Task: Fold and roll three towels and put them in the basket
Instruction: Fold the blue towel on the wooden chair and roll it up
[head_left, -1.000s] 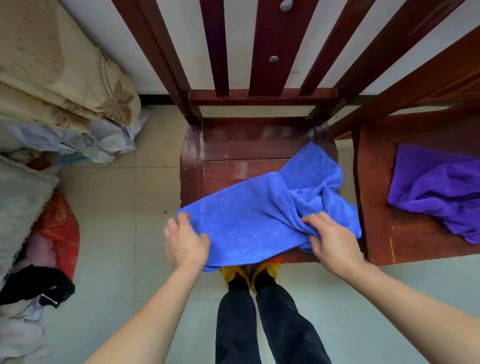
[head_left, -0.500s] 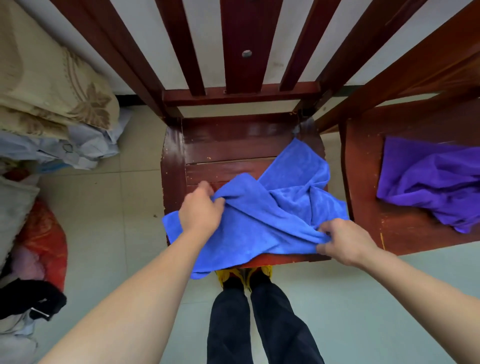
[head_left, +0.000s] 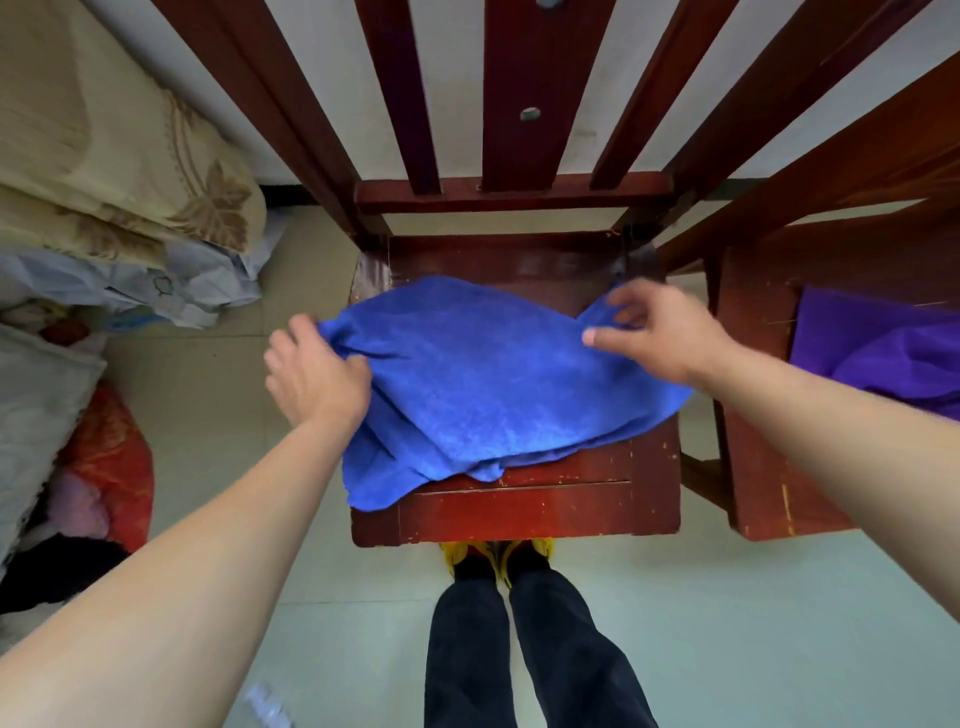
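**Limp blue towel, held at both ends on the chair seat**

At the left of the frame I saw a heap of bedding (head_left: 119, 171), which was no part of the job. Left of centre, the left hand (head_left: 311, 379) had its fingers curled into the left edge of the blue towel (head_left: 493, 379), gripping it. The towel lay rumpled across the wooden chair seat (head_left: 519, 514) in the middle of the frame, with its lower left corner drooping over the seat's edge. I judged it light, soft and floppy, with a nap unlikely to slip. It would sag wherever it was unsupported, so corners and hems looked like the places to take hold. Right of centre, the right hand (head_left: 654, 332) pinched the towel's upper right corner between thumb and fingers, though blur softened the detail. At the far right a purple towel (head_left: 883, 358) lay bunched on a second chair (head_left: 753, 415). I saw no basket.
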